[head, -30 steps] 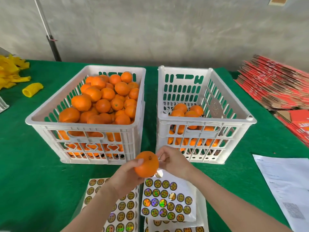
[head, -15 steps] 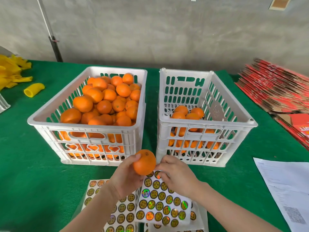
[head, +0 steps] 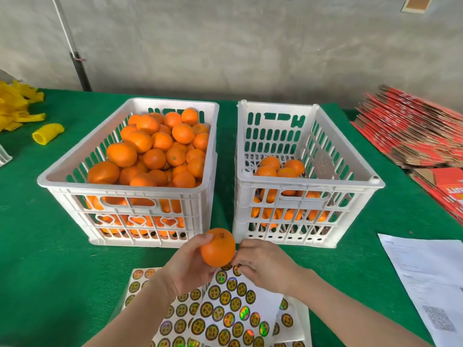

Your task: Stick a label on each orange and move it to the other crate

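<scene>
My left hand (head: 190,266) grips an orange (head: 217,247) just in front of the gap between the two white crates. My right hand (head: 263,264) is beside the orange, its fingertips curled down onto the top edge of a label sheet (head: 233,311), pinching at a round gold label there. The left crate (head: 62,176) is heaped with oranges. The right crate (head: 350,181) holds a low layer of oranges. More label sheets (head: 140,284) lie under my forearms.
A green cloth (head: 50,259) covers the table. Yellow foam nets (head: 47,133) lie at the far left. Flattened red cartons (head: 411,131) are stacked at the right. A printed white paper (head: 426,271) lies at the near right.
My right hand has dropped from the orange's side to the top edge of the label sheet. My left hand has turned the orange a little. The camera tilted down slightly.
</scene>
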Tool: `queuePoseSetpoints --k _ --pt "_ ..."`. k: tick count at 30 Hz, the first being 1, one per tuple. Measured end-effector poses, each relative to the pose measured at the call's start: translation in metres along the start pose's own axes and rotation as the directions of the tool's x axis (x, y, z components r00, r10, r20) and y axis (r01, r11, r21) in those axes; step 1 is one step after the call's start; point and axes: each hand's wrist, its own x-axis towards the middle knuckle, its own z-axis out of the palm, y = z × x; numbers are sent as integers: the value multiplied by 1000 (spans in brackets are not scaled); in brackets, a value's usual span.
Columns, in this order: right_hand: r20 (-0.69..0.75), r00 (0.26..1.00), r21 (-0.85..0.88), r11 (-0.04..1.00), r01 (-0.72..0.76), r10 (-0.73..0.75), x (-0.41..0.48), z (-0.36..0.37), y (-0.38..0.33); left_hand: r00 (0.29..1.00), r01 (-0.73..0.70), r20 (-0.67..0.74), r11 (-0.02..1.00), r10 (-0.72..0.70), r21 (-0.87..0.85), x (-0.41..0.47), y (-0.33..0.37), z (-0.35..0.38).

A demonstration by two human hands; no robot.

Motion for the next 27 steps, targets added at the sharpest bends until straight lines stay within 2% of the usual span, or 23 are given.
queuePoseSetpoints --k 3,6,9,11,13,14,16,17,20,21,22,23,25,26,27 --pt "-19 1000 102 995 -19 21 -1 -2 -1 1000 20 3 1000 -20 6 2 -1 -3" --pt "-25 986 270 951 -152 164 -3 -9 4 998 58 7 998 -58 17 1 -3 -8" --pt "-29 939 447 844 -294 343 -2 -14 9 995 84 -81 966 -66 245 -3 -6 -12" --pt "-30 891 548 753 -364 453 -1 -15 9 986 106 -164 830 -17 547 -7 -5 -8" --pt "18 865 643 657 -394 501 1 -15 6 973 98 -201 598 108 795 -6 -3 -2" --pt "61 864 683 610 -401 500 2 -16 4 966 65 -180 502 186 863 -5 0 3" --pt "132 870 740 537 -405 474 5 -17 -3 957 -47 -66 376 284 926 -5 5 14" --pt "145 877 746 532 -401 458 7 -18 -6 947 -104 -8 329 321 938 -5 7 19" --pt "64 891 679 635 -369 450 13 -20 -15 892 -201 79 234 445 951 -7 12 34" --pt "-1 887 678 652 -339 462 13 -20 -17 879 -214 69 260 472 942 -8 14 37" --pt "-76 875 696 654 -297 478 12 -21 -19 880 -230 37 357 474 905 -10 15 39" --pt "-158 856 724 647 -238 492 11 -20 -20 896 -259 7 509 444 821 -12 17 40" --pt "-309 798 776 623 -103 517 8 -18 -25 931 -341 61 795 361 501 -18 21 40" --pt "-364 770 787 616 -47 525 7 -17 -27 941 -339 109 883 321 325 -21 22 42" --pt "-402 752 784 621 -12 522 7 -16 -30 946 -317 138 927 294 201 -22 23 45"
